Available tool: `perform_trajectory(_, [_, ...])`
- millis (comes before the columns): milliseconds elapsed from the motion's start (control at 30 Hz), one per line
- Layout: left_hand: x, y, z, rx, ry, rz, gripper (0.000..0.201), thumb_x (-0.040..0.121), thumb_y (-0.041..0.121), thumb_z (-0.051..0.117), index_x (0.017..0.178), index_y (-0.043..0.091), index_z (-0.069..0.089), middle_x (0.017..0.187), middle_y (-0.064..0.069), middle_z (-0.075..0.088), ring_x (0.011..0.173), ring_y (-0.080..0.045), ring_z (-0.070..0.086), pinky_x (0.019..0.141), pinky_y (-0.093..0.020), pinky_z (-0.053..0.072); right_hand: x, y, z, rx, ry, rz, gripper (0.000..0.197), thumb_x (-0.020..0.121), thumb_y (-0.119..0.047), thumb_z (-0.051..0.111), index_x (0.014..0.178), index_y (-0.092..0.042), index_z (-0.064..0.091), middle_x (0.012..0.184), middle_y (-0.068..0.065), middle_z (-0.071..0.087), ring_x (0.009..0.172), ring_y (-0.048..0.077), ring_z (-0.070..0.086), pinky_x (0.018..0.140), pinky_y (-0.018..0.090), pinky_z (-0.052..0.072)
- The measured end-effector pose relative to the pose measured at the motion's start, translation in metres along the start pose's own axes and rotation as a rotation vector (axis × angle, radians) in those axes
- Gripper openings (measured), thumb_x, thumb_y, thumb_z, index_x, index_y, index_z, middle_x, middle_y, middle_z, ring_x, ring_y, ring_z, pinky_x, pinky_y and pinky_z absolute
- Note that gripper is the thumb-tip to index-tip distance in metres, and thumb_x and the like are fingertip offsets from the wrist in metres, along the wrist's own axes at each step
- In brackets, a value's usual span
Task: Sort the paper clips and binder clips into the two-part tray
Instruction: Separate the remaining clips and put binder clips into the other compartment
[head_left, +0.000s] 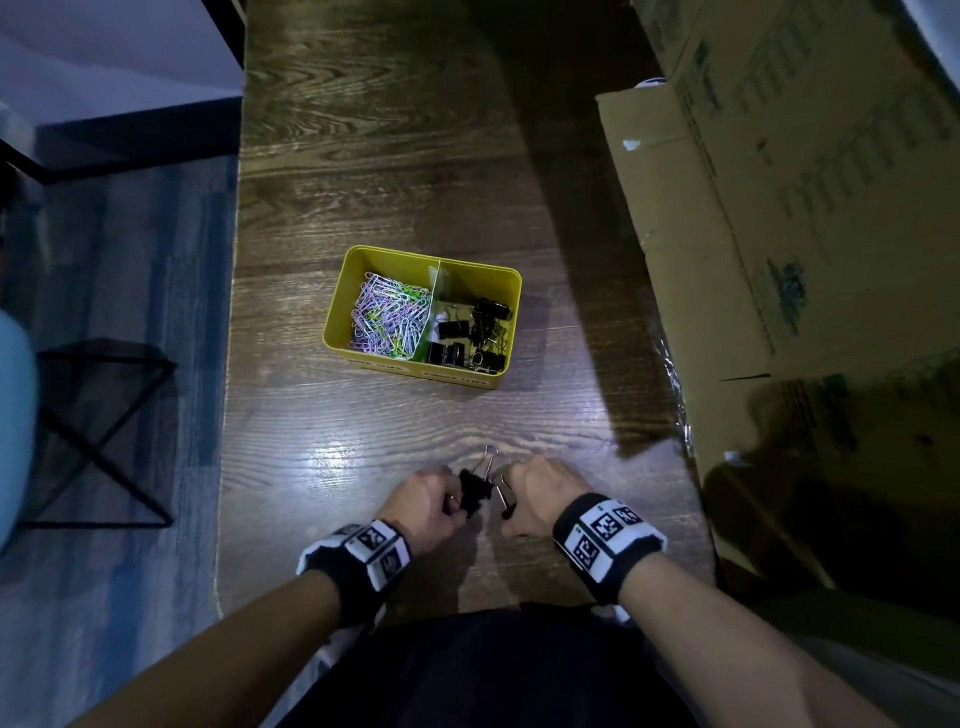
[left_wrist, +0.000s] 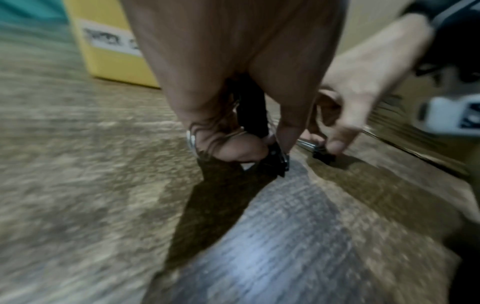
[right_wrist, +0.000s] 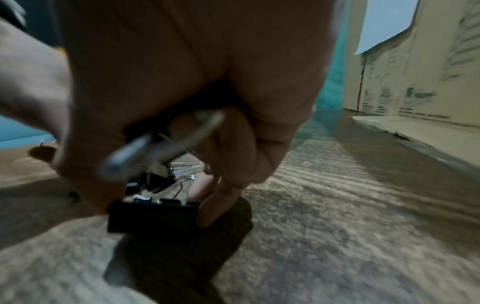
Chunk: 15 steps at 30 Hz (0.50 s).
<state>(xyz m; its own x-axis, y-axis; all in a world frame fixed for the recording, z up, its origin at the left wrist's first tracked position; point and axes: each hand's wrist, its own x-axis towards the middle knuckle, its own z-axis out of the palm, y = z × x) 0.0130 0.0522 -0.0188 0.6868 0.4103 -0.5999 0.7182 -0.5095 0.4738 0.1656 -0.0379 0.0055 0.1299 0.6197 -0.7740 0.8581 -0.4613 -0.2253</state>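
A dark wooden table (head_left: 374, 156) with strong grain runs away from the viewer, and light glares on its near part. Along its right side lie large flattened cardboard boxes (head_left: 779, 208) with faint green print; clear plastic wrap (head_left: 675, 384) shows along their lower edge. To the left of the table, a blue-grey carpet (head_left: 130, 249) covers the floor, and a black metal frame (head_left: 104, 431) with crossed bars stands on it. A pale surface with a dark edge (head_left: 119, 78) fills the upper left corner.

Paper clips (head_left: 389, 317) in tray (head_left: 431, 258) left part, binder clips (head_left: 475, 332) right.
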Motion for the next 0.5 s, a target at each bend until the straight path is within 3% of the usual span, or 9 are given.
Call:
perform_trajectory(67, [0.004,-0.007,-0.008,-0.152,-0.005,0.008,0.006,0.073,0.019,0.071,0.074,0.018,0.065,0.088,0.0,0.054,0.088,-0.018,0.056,0.074,-0.02,0.039,0.001,0.002,-0.002,0.063,-0.015,0.009,0.042,0.076,-0.046,0.069,0.088,-0.008,0.057,0.095,0.011,0.061,0.078,0.023,0.056,0.065,0.028,0.047])
perform_trajectory(133, [0.004,-0.01,-0.017,-0.359,0.007,-0.035,0.016,0.071,0.017,0.074,0.064,0.021,0.06,0.088,-0.001,0.053,0.085,-0.02,0.055,0.068,-0.022,0.041,0.003,0.008,-0.004,0.201,0.005,0.03,0.045,0.074,-0.046,0.066,0.09,-0.004,0.061,0.092,0.009,0.06,0.081,0.024,0.06,0.066,0.03,0.05])
perform_trajectory(233, [0.0,-0.012,-0.034,-0.855,-0.026,-0.166,0.023,0.079,-0.004,0.065,0.062,0.008,0.055,0.103,-0.013,0.062,0.061,-0.022,0.06,0.039,-0.022,0.047,0.008,0.026,-0.004,0.592,0.041,0.037,0.038,0.078,-0.042,0.062,0.096,-0.01,0.067,0.092,0.006,0.067,0.087,0.021,0.062,0.074,0.031,0.048])
perform_trajectory(300, [-0.002,-0.013,-0.047,-1.161,-0.052,-0.197,0.027,0.082,-0.012,0.056,0.062,0.006,0.052,0.114,-0.023,0.062,0.071,-0.027,0.066,0.046,-0.03,0.056,0.008,0.036,-0.005,0.893,0.043,0.018,0.036,0.079,-0.043,0.058,0.097,-0.014,0.068,0.098,0.006,0.069,0.091,0.023,0.062,0.078,0.034,0.048])
perform_trajectory(367, [-0.004,-0.013,-0.059,-1.377,-0.045,-0.176,0.028,0.082,-0.017,0.048,0.067,0.007,0.05,0.109,-0.022,0.065,0.085,-0.036,0.067,0.061,-0.041,0.059,0.007,0.043,-0.006,1.275,-0.001,0.05,0.035,0.083,-0.041,0.048,0.093,-0.013,0.066,0.089,0.007,0.065,0.066,0.02,0.058,0.056,0.027,0.044])
perform_trajectory(433, [-0.004,-0.01,-0.068,-1.458,-0.036,-0.124,0.034,0.08,-0.023,0.04,0.081,0.008,0.053,0.096,-0.017,0.068,0.079,-0.037,0.067,0.065,-0.044,0.059,0.006,0.05,-0.005,1.624,-0.058,0.078,0.032,0.092,-0.029,0.034,0.09,-0.011,0.061,0.076,0.003,0.053,0.041,0.009,0.034,0.039,0.015,0.025])
perform_trajectory(500, [-0.002,-0.005,-0.072,-1.418,-0.057,-0.103,0.049,0.078,-0.027,0.036,0.099,0.01,0.059,0.088,-0.014,0.068,0.067,-0.033,0.067,0.061,-0.042,0.059,0.003,0.056,-0.009,1.864,-0.084,0.032,0.031,0.088,-0.027,0.032,0.089,-0.009,0.057,0.076,0.004,0.048,0.036,0.006,0.025,0.035,0.013,0.021])
